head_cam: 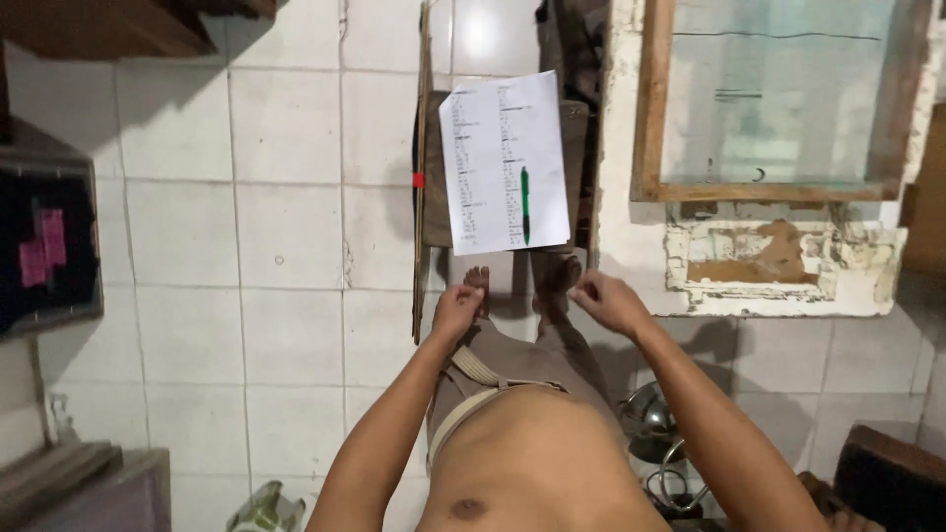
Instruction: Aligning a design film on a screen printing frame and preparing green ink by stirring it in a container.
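I look straight down my body at a white tiled floor. My left hand (456, 309) hangs in front of my waist with its fingers curled and nothing seen in it. My right hand (608, 300) is at the same height, fingers loosely bent, holding nothing that I can see. Both hover above my bare feet (519, 283). Just beyond the feet a white printed sheet (504, 163) lies on a dark board (435, 212), with a green pen (525, 202) resting on the sheet's right side.
A thin wooden strip (422, 187) with a red mark runs along the board's left. A wood-framed glass pane (778, 99) leans at the upper right. Metal ware (652, 433) sits by my right leg. A dark framed panel (44, 246) is at the left edge.
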